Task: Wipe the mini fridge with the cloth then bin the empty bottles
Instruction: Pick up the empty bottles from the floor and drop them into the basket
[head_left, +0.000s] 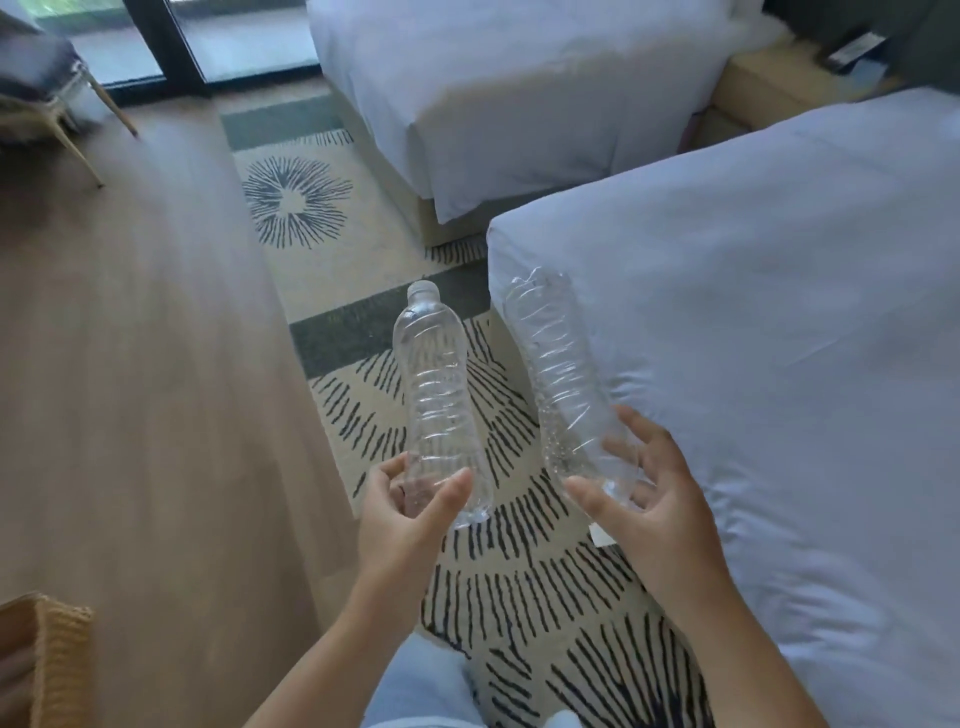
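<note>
Two clear empty plastic bottles are held out in front of me above a patterned rug. My left hand (410, 514) grips the base of the left bottle (436, 384), which points away with its white cap at the far end. My right hand (639, 493) holds the cap end of the right bottle (558, 364) between thumb and fingers; its bottom points away, beside the near bed's corner. Neither the mini fridge nor the cloth is in view.
A near bed with white sheets (753, 338) fills the right side and a second bed (519, 93) lies beyond it. The black-striped rug (519, 582) runs between beds and wooden floor (130, 364). A woven basket (47, 660) sits at the bottom left, a chair (47, 88) at the top left.
</note>
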